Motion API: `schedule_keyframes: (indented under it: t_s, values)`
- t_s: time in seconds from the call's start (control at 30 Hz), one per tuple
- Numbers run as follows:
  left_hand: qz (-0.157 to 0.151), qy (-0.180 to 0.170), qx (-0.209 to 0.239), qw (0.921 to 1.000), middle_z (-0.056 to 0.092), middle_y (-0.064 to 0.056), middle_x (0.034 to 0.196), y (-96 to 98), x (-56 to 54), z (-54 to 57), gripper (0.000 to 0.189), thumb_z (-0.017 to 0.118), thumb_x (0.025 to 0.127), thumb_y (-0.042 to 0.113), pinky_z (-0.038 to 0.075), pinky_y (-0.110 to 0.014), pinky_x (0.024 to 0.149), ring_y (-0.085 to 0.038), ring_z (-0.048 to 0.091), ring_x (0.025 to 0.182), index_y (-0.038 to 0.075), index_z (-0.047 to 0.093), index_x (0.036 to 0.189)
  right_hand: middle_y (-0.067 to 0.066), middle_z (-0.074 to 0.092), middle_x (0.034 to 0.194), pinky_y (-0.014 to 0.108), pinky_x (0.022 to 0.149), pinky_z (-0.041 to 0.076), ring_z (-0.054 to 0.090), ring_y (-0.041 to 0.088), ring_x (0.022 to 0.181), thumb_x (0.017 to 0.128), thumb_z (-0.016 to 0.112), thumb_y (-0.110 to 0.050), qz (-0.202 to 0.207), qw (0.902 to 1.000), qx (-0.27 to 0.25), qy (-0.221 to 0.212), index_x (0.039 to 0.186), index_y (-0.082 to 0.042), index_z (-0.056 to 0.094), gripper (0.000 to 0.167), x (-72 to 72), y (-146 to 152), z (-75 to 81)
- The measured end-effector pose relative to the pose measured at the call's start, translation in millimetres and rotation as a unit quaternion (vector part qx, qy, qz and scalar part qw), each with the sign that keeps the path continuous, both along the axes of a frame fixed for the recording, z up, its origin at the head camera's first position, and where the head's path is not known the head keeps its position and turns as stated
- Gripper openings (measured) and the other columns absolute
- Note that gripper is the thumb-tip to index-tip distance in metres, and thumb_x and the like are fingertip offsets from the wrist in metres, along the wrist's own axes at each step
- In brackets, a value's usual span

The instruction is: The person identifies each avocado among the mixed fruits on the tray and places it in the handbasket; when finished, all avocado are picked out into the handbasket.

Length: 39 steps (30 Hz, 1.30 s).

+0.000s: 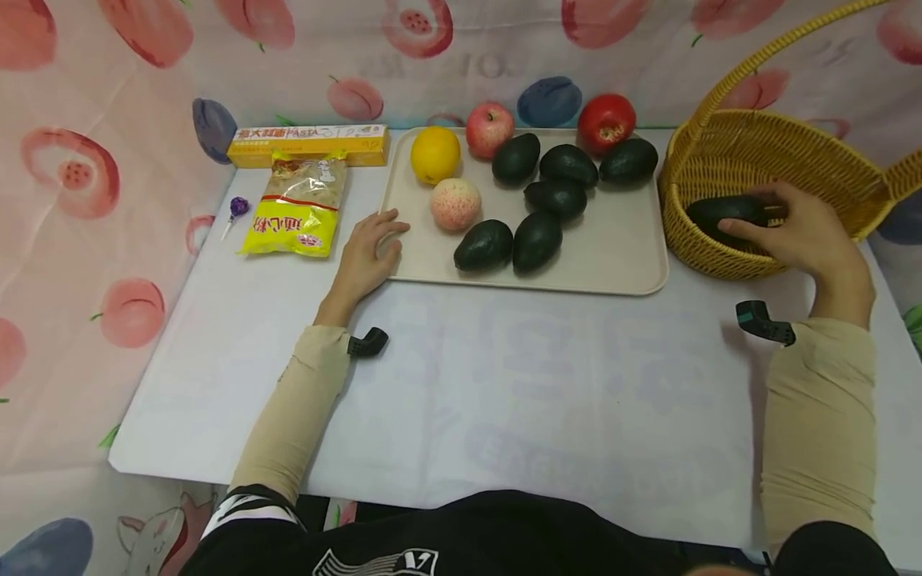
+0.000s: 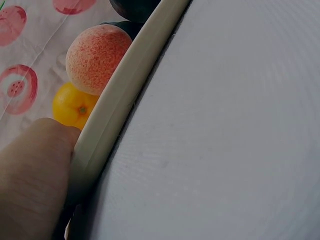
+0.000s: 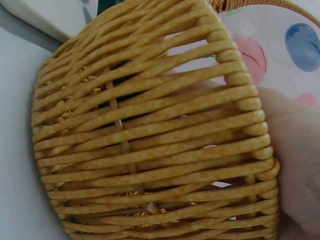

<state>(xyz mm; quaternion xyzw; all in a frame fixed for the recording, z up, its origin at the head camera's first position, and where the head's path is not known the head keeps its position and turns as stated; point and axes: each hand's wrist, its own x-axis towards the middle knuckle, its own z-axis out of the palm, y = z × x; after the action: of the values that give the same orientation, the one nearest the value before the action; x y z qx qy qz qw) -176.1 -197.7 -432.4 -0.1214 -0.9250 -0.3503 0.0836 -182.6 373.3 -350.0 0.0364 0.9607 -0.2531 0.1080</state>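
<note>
"What does the left grip [image 1: 363, 260] do?"

"From where I stand, its loosely bent fingers rest over the near left corner of the cream, rectangular plastic tray [image 1: 605, 260]."

"And the right grip [image 1: 814, 232]?"

"It pinches a dark green oval avocado [image 1: 723, 216] inside the yellow woven basket [image 1: 709, 254]. I judge this fruit firm, not heavy, rather slippery; its thick middle is the best place to hold."

"Does it touch the bottom?"

"I cannot tell; fingers hide one end."

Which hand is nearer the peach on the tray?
Left. The left hand rests at the tray's left edge, close to the peach; the right hand is far to its right, over the basket, holding an avocado.
</note>
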Motion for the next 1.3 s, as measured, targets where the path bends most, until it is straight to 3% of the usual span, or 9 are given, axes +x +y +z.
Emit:
schedule_keyframes:
  t_s: [0.4, 0.67, 1.13, 1.3]
  values:
    - [0.015, 0.0, 0.004, 0.9999, 0.049, -0.005, 0.142, -4.6, 3.2, 2.2, 0.03, 0.055, 0.09, 0.012, 0.021, -0.045, 0.115, -0.025, 0.032, 0.139, 0.014, 0.065, 0.118, 0.035, 0.029, 0.144, 0.071, 0.096, 0.025, 0.031, 0.056, 0.124, 0.085, 0.054, -0.059, 0.027, 0.9992, 0.004, -0.03, 0.15, -0.007, 0.019, 0.09, -8.1, -5, 8.5]
    - [0.007, 0.007, 0.001, 0.9999, 0.05, -0.005, 0.142, -3.1, -0.4, 2.8, 0.029, 0.053, 0.091, 0.012, 0.021, -0.043, 0.116, -0.027, 0.032, 0.139, 0.014, 0.065, 0.117, 0.036, 0.027, 0.144, 0.072, 0.097, 0.02, 0.026, 0.056, 0.125, 0.086, 0.053, -0.059, 0.042, 0.9981, 0.001, -0.044, 0.15, -0.006, 0.019, 0.09, -3.2, -4, 9.8]
    - [0.002, -0.002, 0.002, 1.0, 0.05, -0.005, 0.142, 2.4, -1.3, 3.9, 0.029, 0.053, 0.091, 0.013, 0.019, -0.041, 0.117, -0.026, 0.032, 0.139, 0.014, 0.065, 0.117, 0.031, 0.021, 0.151, 0.073, 0.099, 0.017, 0.021, 0.056, 0.132, 0.088, 0.051, -0.057, 0.049, 0.9978, -0.008, -0.044, 0.15, -0.009, 0.02, 0.084, 2.8, -2, 5.9]
    - [0.001, -0.002, -0.001, 1.0, 0.05, -0.006, 0.142, 0.9, -0.6, 0.7, 0.029, 0.053, 0.09, 0.012, 0.02, -0.041, 0.116, -0.026, 0.033, 0.139, 0.013, 0.065, 0.117, 0.027, 0.025, 0.152, 0.071, 0.098, 0.023, 0.027, 0.056, 0.13, 0.09, 0.051, -0.053, 0.042, 0.9983, -0.033, -0.021, 0.149, -0.01, 0.024, 0.078, 4.2, -2, 2.5]
